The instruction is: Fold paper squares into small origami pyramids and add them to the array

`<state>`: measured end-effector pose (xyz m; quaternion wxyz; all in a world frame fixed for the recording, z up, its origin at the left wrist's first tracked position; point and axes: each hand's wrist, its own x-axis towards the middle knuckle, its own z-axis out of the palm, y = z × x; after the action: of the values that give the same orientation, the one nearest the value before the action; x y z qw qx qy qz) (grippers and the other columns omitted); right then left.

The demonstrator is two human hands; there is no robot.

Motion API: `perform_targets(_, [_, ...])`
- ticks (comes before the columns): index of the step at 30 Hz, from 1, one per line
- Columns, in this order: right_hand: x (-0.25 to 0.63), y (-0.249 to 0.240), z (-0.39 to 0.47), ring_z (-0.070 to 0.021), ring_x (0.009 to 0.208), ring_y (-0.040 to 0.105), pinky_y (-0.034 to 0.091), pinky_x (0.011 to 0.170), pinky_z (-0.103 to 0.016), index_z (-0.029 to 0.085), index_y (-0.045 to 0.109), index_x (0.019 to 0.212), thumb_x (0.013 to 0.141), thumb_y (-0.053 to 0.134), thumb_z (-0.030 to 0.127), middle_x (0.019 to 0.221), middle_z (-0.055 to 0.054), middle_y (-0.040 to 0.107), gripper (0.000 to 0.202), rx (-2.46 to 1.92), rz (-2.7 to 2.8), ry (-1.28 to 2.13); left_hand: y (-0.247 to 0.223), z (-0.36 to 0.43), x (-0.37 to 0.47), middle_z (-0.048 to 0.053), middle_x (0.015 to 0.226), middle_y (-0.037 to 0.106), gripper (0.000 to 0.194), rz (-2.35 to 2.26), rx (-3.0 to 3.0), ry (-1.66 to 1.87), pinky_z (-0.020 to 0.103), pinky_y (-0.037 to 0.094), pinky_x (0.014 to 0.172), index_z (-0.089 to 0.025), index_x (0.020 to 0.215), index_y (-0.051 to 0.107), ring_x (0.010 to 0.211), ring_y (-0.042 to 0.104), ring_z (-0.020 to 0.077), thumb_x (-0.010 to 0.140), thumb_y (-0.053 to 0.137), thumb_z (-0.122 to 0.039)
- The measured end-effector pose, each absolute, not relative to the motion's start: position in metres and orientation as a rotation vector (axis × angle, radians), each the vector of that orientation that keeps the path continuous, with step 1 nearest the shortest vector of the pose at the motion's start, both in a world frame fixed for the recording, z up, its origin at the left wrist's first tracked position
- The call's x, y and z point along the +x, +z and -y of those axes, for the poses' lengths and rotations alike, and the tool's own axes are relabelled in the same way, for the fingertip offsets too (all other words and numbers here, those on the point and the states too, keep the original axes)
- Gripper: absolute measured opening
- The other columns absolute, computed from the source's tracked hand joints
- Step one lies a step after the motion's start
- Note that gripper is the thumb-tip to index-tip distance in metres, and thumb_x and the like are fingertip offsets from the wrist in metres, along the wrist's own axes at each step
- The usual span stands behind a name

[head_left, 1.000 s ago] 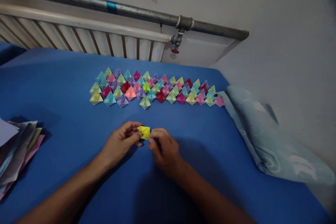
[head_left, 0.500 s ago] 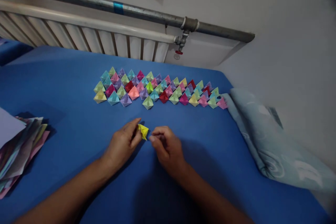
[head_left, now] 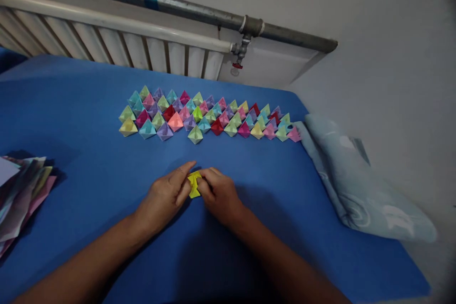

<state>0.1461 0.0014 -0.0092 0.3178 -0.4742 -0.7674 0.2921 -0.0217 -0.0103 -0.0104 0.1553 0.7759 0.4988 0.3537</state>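
Yellow paper [head_left: 194,185] mid worktop [head_left: 92,171], between near edge and boats [head_left: 197,114] set out towards far edge. Left hand [head_left: 161,197] and right hand [head_left: 221,197] both pinch it. Uneven pull could tear it or skew folds.

From where I sit: left forearm [head_left: 98,249] in from 8 o'clock, right forearm [head_left: 278,251] from 4, both bare. My left hand [head_left: 162,197] points toward 2, index stretched, thumb bent below it. Right hand [head_left: 221,197] aims at 10, fingers curled, thumb pressing inward. Both pinching, fingertips near each other.
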Motion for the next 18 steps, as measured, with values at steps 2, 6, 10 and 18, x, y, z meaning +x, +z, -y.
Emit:
perform_targets(2, [0.146,-0.01,-0.001,-0.0139,0.072,0.056,0.041,0.069,-0.025,0.019,0.06,0.08,0.089,0.045,0.015,0.075,-0.001,0.061,0.019,-1.246,1.991,0.784,-0.007,0.01,-0.021,0.004,0.094,0.076,0.036,-1.47,2.069,0.948,0.027,0.057,0.07,-0.02,0.12,0.061,0.074,0.072,0.0173,0.089,0.042,-0.022])
perform_targets(6, [0.146,-0.009,-0.001,-0.0131,0.069,0.053,0.039,0.067,-0.025,0.019,0.057,0.075,0.09,0.046,0.015,0.072,0.0,0.059,0.02,-1.261,2.05,0.762,0.0,0.011,-0.018,0.001,0.075,0.073,0.03,-1.484,1.842,0.829,0.026,0.052,0.058,-0.02,0.106,0.065,0.058,0.067,0.0154,0.087,0.044,-0.03])
perform_targets(10, [0.145,-0.007,0.001,-0.013,0.068,0.052,0.038,0.065,-0.025,0.019,0.056,0.074,0.091,0.046,0.017,0.072,0.0,0.058,0.02,-1.27,2.101,0.762,0.002,0.011,-0.017,-0.001,0.068,0.069,0.022,-1.451,1.735,0.799,0.024,0.047,0.053,-0.021,0.087,0.063,0.055,0.063,0.014,0.086,0.049,-0.037])
perform_targets(18, [0.147,-0.007,-0.003,-0.012,0.067,0.056,0.042,0.067,-0.024,0.02,0.062,0.077,0.09,0.047,0.02,0.071,0.001,0.061,0.02,-1.238,1.88,0.897,0.001,0.008,-0.017,0.0,0.066,0.067,0.022,-1.314,1.433,0.828,0.024,0.05,0.051,-0.021,0.086,0.064,0.055,0.062,0.0139,0.082,0.055,-0.041])
